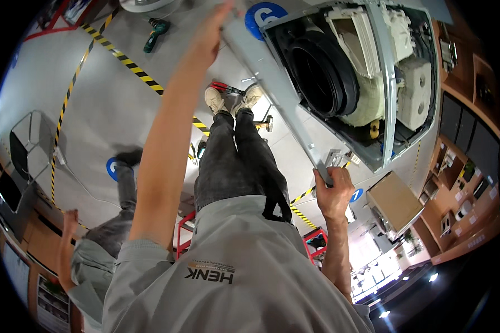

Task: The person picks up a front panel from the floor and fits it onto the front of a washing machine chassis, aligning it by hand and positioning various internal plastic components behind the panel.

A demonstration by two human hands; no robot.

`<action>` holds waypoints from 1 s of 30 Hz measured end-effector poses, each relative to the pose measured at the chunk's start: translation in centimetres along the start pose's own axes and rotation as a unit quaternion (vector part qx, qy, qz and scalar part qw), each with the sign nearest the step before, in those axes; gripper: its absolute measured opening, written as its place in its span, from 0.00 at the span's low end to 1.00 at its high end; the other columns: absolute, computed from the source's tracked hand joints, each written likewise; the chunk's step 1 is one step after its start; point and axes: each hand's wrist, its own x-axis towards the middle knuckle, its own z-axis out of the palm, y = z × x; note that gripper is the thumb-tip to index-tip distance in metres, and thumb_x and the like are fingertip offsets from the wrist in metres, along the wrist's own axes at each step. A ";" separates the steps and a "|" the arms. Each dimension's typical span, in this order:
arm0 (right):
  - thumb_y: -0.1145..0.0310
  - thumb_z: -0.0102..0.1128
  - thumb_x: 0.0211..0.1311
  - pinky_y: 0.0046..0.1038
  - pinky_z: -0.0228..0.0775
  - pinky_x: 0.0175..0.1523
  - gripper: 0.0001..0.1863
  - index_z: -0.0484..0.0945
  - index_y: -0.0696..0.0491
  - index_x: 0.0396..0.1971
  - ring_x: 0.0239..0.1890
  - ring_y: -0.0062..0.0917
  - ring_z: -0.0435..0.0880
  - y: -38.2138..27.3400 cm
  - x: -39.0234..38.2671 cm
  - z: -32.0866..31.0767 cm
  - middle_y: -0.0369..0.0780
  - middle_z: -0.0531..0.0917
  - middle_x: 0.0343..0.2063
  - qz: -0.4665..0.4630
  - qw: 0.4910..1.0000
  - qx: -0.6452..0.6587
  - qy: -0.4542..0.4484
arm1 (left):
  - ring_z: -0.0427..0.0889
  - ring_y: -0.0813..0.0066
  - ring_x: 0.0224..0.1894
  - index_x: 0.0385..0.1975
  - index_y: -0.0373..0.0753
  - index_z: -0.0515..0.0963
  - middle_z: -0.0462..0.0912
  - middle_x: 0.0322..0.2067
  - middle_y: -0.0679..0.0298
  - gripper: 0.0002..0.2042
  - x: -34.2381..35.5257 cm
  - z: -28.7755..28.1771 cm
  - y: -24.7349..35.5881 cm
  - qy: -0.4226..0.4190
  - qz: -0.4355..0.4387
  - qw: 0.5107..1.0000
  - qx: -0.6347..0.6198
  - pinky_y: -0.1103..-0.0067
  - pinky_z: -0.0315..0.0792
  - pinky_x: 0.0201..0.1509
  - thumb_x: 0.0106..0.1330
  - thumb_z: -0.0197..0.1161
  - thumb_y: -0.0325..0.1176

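A long grey metal panel (286, 111), seen nearly edge-on, stands in front of me. My right hand (334, 191) is closed around its near right end. At the panel's far left end is my left hand (208, 41), its fingers along the edge and partly blurred. Just beyond the panel is an opened washing machine (388, 83), tilted in this view. Its round black door gasket (322, 75), pale plastic drawer housing (353, 39) and light grey weight block (415, 91) are exposed.
Red-handled pliers (225, 87) lie by my shoes, with a hammer (266, 123) nearby. A green cordless drill (156, 34) rests on the floor farther left. Another person (108, 238) is at my left. Striped tape (130, 64) crosses the floor; a cardboard box (394, 202) stands right.
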 end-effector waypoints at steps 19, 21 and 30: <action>0.79 0.59 0.35 0.33 0.66 0.27 0.07 0.70 0.56 0.17 0.24 0.34 0.73 6.1 -3.8 2.3 0.39 0.73 0.18 -0.009 1.000 0.028 -0.006 | 0.73 0.64 0.34 0.18 0.34 0.70 0.73 0.22 0.57 0.08 -6.3 -4.0 -5.2 0.024 -0.002 0.977 -0.211 0.67 0.55 0.67 0.49 0.49 0.32; 0.79 0.59 0.35 0.33 0.66 0.27 0.07 0.70 0.56 0.17 0.24 0.34 0.73 7.3 -3.3 1.9 0.39 0.73 0.18 0.000 0.999 0.036 0.004 | 0.73 0.65 0.35 0.19 0.34 0.70 0.74 0.22 0.58 0.07 -4.9 -1.9 -4.9 0.013 -0.003 0.977 -0.212 0.67 0.57 0.66 0.50 0.48 0.31; 0.75 0.65 0.37 0.31 0.65 0.28 0.10 0.71 0.55 0.18 0.24 0.32 0.73 12.9 -0.7 -0.3 0.38 0.74 0.18 0.036 0.994 0.083 0.060 | 0.75 0.57 0.43 0.21 0.33 0.74 0.78 0.27 0.55 0.14 0.0 7.5 -2.0 0.012 -0.041 0.991 -0.125 0.64 0.65 0.56 0.56 0.45 0.36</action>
